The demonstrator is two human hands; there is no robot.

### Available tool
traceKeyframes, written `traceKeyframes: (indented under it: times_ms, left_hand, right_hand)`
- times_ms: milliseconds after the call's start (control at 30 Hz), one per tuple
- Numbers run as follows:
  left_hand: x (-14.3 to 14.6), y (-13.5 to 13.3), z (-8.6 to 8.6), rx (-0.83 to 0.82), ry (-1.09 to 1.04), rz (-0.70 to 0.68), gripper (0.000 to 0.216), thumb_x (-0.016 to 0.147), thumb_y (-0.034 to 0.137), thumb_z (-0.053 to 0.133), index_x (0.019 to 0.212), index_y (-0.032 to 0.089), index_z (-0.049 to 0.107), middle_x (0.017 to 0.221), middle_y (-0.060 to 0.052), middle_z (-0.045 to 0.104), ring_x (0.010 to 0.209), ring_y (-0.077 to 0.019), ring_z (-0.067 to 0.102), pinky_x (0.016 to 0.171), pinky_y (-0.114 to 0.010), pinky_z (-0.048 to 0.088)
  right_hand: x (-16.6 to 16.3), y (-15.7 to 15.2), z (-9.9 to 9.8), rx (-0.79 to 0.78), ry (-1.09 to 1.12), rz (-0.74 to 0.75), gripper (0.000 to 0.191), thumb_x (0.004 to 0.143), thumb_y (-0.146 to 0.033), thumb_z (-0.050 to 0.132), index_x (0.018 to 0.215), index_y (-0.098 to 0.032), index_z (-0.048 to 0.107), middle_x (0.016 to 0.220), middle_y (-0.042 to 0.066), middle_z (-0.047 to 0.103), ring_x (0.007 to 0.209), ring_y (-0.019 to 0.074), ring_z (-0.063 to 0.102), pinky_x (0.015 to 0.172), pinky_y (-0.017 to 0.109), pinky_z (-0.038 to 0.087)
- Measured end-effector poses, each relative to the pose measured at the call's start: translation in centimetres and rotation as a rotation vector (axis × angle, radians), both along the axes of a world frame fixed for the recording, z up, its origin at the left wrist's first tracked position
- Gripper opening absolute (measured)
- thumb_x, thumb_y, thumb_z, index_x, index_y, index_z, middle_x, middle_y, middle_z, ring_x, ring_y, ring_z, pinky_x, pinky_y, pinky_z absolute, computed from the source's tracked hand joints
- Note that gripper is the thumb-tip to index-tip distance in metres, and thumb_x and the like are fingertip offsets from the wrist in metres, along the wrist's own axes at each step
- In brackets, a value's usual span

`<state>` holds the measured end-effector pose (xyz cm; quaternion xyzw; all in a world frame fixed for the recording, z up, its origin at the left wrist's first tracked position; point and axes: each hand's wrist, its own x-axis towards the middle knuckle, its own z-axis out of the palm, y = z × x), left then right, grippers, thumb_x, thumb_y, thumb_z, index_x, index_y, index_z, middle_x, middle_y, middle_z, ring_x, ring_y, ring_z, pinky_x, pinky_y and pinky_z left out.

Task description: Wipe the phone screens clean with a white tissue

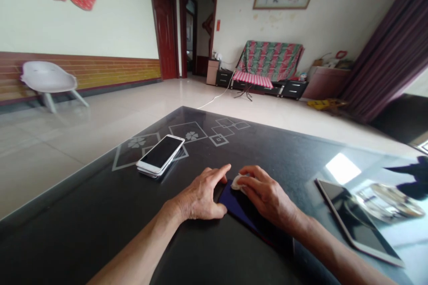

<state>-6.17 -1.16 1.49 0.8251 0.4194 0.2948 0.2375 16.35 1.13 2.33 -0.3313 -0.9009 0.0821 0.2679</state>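
Observation:
A dark blue phone (239, 207) lies flat on the black table, partly covered by my right hand and forearm. My left hand (203, 193) grips its left end, thumb at the near corner and bent fingers at the far corner, the index finger stretched out above. Between the closed fingers of my right hand (267, 191) is a wad of white cloth or tissue (238, 182), pressed on the phone's upper surface. Further left, a white phone (162, 153) with a dark screen rests on top of at least one other device.
The glossy black table (187, 249) has grey diamond and flower patterns. A tablet (354, 220) lies to the right, beside a reflective round object (388, 202). Beyond the table are a white chair (50, 78), a small striped table (253, 79) and dark cabinets (294, 89).

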Motion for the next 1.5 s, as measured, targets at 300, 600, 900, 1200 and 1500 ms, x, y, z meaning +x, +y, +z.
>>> traceKeyframes:
  times_ms: [300,600,900,1200,1500]
  left_hand:
    - [0.1,0.0,-0.3,-0.005,0.032,0.086,0.107,0.054,0.022,0.070,0.147,0.016,0.018,0.121,-0.008,0.054,0.115,-0.0288,0.045,0.105,-0.043,0.037]
    - [0.1,0.0,-0.1,-0.009,0.114,0.129,0.101,0.053,0.028,0.071,0.143,0.011,0.028,0.122,-0.012,0.051,0.115,-0.0318,0.043,0.104,-0.046,0.038]
    - [0.1,-0.1,0.4,-0.031,0.110,0.097,0.100,0.055,0.027,0.071,0.144,0.013,0.026,0.130,-0.012,0.050,0.122,-0.0312,0.041,0.109,-0.046,0.031]
    - [0.3,-0.1,0.3,-0.049,0.136,0.061,0.101,0.059,0.025,0.066,0.148,0.015,0.019,0.139,-0.010,0.049,0.133,-0.0315,0.033,0.112,-0.047,0.025]
    - [0.3,-0.3,0.6,-0.057,0.138,0.034,0.098,0.060,0.024,0.063,0.148,0.015,0.021,0.135,-0.008,0.053,0.133,-0.0290,0.034,0.113,-0.045,0.023]
  right_hand:
    - [-2.2,-0.3,0.7,0.080,-0.162,0.017,0.025,0.090,-0.009,0.044,0.102,-0.021,0.062,0.112,0.008,0.054,0.091,0.0186,0.052,0.084,0.036,0.046]
    - [-2.9,-1.5,1.0,0.045,-0.187,0.114,0.023,0.091,-0.012,0.046,0.098,-0.023,0.064,0.112,0.007,0.055,0.093,0.0179,0.051,0.085,0.034,0.044]
    - [-1.1,0.8,0.1,0.111,-0.183,-0.013,0.027,0.090,-0.009,0.044,0.103,-0.023,0.064,0.113,0.008,0.054,0.094,0.0180,0.052,0.086,0.034,0.045]
    - [-1.8,0.8,0.3,0.110,-0.173,-0.008,0.027,0.093,-0.013,0.042,0.108,-0.022,0.063,0.109,0.008,0.055,0.091,0.0173,0.053,0.085,0.034,0.046]
    - [-0.8,0.2,0.6,0.119,-0.227,-0.018,0.028,0.092,-0.011,0.043,0.106,-0.023,0.064,0.107,0.007,0.056,0.090,0.0161,0.053,0.085,0.032,0.046]
